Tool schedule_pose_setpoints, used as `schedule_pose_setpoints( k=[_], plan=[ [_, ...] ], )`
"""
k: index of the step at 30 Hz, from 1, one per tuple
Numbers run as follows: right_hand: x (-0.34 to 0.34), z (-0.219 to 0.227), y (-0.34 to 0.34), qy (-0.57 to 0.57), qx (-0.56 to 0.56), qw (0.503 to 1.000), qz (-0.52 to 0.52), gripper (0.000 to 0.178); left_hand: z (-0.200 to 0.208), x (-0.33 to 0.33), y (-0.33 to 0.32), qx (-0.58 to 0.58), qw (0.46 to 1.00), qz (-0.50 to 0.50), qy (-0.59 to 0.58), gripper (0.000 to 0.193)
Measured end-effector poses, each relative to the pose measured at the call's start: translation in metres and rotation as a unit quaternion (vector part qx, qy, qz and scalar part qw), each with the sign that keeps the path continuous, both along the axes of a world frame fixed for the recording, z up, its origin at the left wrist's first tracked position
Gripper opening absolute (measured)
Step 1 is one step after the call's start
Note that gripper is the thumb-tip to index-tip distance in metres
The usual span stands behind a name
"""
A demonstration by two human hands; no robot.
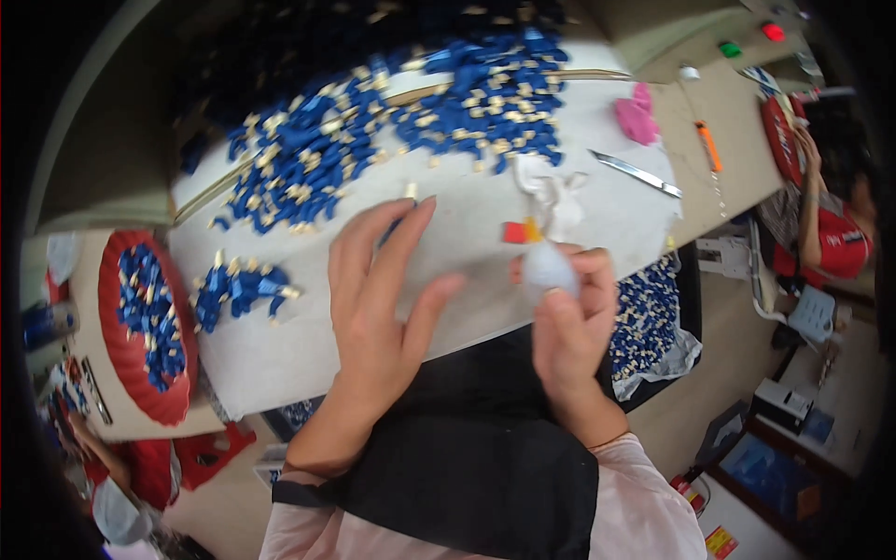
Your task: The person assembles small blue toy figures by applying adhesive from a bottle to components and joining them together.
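"So, how much is done?"

"Hard to judge. Leftmost I see a red tray (121, 364) of blue pieces (151, 313), a small cluster (245, 289) beside it, then big heaps (308, 159) along the back. I can't tell which are finished; plenty looks left."

"And my hands?"

"My left hand (371, 308) is open, thumb apart, over one cream-ended piece (411, 190); I can't tell whether they touch. My right hand (574, 327) grips a white squeeze bottle (549, 271), its yellow tip beside a red block (513, 232)."

"Surface and room?"

"Left, a co-worker in red (140, 471). Pale sheeting (280, 364) covers much of the desk (747, 177); rightward, a pink lump (637, 117), apparent tweezers (637, 174), an orange tool (707, 145). A black bin (691, 299) of blue pieces sits lower; another co-worker (840, 247) is far right."
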State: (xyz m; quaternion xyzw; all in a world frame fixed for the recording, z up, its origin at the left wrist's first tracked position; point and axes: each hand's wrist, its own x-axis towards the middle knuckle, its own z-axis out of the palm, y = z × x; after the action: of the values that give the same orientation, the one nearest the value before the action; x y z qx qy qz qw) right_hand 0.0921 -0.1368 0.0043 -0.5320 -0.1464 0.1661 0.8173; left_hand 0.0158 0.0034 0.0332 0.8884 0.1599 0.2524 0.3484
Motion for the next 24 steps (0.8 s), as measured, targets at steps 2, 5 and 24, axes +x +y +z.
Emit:
schedule_pose_setpoints(
  k=[2, 5, 24],
  plan=[
    [-0.005, 0.007, 0.000, -0.006, -0.008, 0.999, 0.035, 0.030, 0.006, 0.007, -0.019, -0.059, 0.995, -0.070, -0.043, 0.038],
    [0.025, 0.016, -0.010, -0.339, -0.179, 0.918, 0.103, 0.025, -0.005, 0.017, -0.034, -0.552, 0.822, -0.117, -0.077, 0.039],
    [0.161, 0.017, -0.112, -0.253, -0.384, 0.877, -0.136, 0.021, -0.019, 0.015, -0.059, -0.469, 0.859, -0.176, 0.104, 0.034]
  ],
)
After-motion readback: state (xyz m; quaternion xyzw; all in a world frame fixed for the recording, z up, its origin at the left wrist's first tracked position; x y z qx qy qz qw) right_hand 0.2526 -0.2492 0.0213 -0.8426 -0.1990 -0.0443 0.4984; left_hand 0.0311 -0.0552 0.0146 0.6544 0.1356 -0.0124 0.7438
